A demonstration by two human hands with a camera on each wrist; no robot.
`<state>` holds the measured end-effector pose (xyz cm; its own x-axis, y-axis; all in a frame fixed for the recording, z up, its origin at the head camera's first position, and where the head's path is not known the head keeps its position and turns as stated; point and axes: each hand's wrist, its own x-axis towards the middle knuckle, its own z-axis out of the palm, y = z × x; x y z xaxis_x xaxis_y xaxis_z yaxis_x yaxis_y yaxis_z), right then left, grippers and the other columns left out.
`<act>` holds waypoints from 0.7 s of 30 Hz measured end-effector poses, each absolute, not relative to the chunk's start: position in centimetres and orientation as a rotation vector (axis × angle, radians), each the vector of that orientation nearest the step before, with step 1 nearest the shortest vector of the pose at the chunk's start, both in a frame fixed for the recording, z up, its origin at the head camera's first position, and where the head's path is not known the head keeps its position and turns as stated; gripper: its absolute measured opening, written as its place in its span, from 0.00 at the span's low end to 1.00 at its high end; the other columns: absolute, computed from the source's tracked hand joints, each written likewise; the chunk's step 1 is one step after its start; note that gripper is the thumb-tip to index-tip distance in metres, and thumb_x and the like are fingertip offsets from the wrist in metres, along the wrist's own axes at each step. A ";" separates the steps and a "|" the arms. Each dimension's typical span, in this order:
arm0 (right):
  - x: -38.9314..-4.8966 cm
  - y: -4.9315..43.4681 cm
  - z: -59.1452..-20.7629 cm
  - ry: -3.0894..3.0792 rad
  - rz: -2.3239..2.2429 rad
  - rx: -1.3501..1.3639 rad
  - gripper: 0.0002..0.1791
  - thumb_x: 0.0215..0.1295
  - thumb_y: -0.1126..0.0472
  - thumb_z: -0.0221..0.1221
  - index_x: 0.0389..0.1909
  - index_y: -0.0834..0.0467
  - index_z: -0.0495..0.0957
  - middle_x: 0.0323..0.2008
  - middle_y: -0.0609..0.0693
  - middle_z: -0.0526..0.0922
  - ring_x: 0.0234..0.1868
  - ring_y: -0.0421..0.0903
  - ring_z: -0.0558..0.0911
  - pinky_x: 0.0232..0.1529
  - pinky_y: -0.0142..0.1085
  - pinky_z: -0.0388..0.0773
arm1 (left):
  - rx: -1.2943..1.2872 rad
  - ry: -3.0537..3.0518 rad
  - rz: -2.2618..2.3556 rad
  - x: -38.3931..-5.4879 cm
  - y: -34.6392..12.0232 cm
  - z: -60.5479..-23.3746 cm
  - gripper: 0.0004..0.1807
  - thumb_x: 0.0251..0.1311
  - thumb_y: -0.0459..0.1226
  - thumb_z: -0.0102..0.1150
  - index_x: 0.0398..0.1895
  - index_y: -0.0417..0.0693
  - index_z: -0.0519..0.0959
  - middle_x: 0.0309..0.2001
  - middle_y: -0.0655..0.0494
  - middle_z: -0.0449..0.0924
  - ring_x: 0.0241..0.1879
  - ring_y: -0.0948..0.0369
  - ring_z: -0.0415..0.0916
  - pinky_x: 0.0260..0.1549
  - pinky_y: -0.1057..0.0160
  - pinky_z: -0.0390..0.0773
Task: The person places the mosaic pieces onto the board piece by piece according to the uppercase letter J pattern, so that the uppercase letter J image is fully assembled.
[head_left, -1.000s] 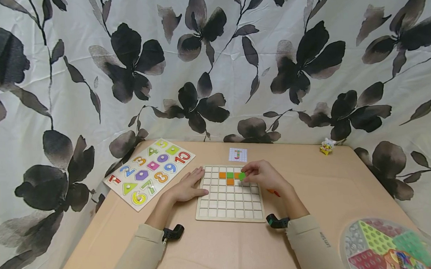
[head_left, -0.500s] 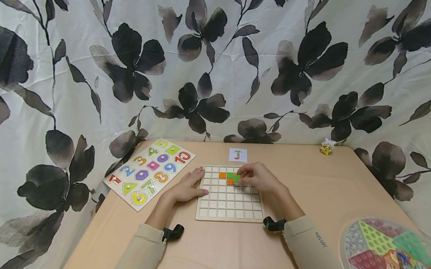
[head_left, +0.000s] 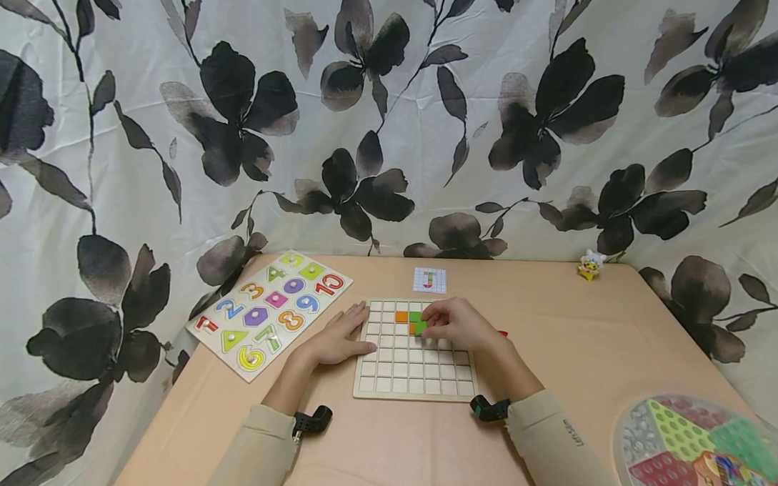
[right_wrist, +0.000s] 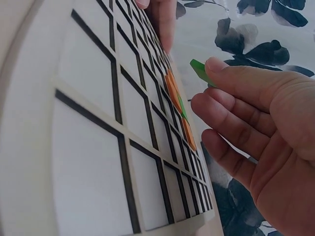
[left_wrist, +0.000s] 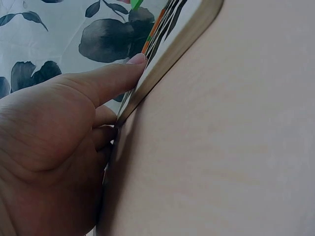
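A wooden grid board (head_left: 400, 382) lies in the middle of the table. On its left side rests my left hand (head_left: 337, 338), fingers extended, the thumb touching the edge in the left wrist view. My right hand (head_left: 459, 324) pinches a green square tile (right_wrist: 199, 72) between thumb and fingers; the right wrist view has it tilted and off the board. Set in the grid's upper rows are an orange tile (head_left: 401, 317), a green tile (head_left: 414, 317) and, one row lower, another orange tile (head_left: 412, 329), partly covered by the held tile. My right hand hides cells nearby.
A small card with a coloured grid pattern (head_left: 429, 280) lies beyond the board. Left is a number-and-shape puzzle board (head_left: 269, 315). A small toy figure (head_left: 590, 264) stands at the back right, a clear-lidded tub (head_left: 705, 439) front right. Something red (head_left: 504, 333) shows behind my right wrist.
My right hand has carried the green tile left and slightly down over the board, from the upper right cells to beside the lower orange tile. My left hand has stayed put.
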<state>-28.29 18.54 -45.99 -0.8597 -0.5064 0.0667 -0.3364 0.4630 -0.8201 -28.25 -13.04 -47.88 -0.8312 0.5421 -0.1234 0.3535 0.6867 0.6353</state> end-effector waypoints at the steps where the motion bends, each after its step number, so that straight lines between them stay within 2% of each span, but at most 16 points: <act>1: -28.2 18.5 -46.0 2.524 -1.342 -0.737 0.14 0.60 0.64 0.74 0.46 0.64 0.86 0.32 0.49 0.83 0.33 0.44 0.80 0.31 0.28 0.77 | 0.710 2.599 0.885 -28.3 -13.0 -47.9 0.51 0.68 0.53 0.64 0.83 0.37 0.51 0.85 0.42 0.42 0.85 0.45 0.36 0.83 0.43 0.34; 12: -27.8 17.7 -46.5 2.540 -1.282 -0.736 0.12 0.59 0.63 0.75 0.42 0.59 0.86 0.30 0.46 0.83 0.30 0.42 0.78 0.29 0.28 0.76 | 0.697 2.603 0.837 -28.3 -13.1 -48.0 0.52 0.68 0.55 0.63 0.84 0.40 0.49 0.85 0.44 0.40 0.85 0.49 0.35 0.84 0.45 0.34; 21: -27.7 17.5 -46.5 2.528 -1.197 -0.746 0.11 0.60 0.62 0.75 0.42 0.58 0.86 0.29 0.45 0.83 0.30 0.42 0.78 0.30 0.29 0.77 | 0.717 2.611 0.857 -28.3 -13.0 -48.0 0.51 0.69 0.54 0.63 0.83 0.38 0.50 0.85 0.42 0.41 0.85 0.46 0.36 0.83 0.43 0.34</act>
<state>-27.73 17.46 -46.49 -0.8390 -0.5441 -0.0034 -0.3423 0.5327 -0.7740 -28.25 -13.05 -47.97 -0.8301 0.5435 -0.1246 0.3640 0.6974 0.6173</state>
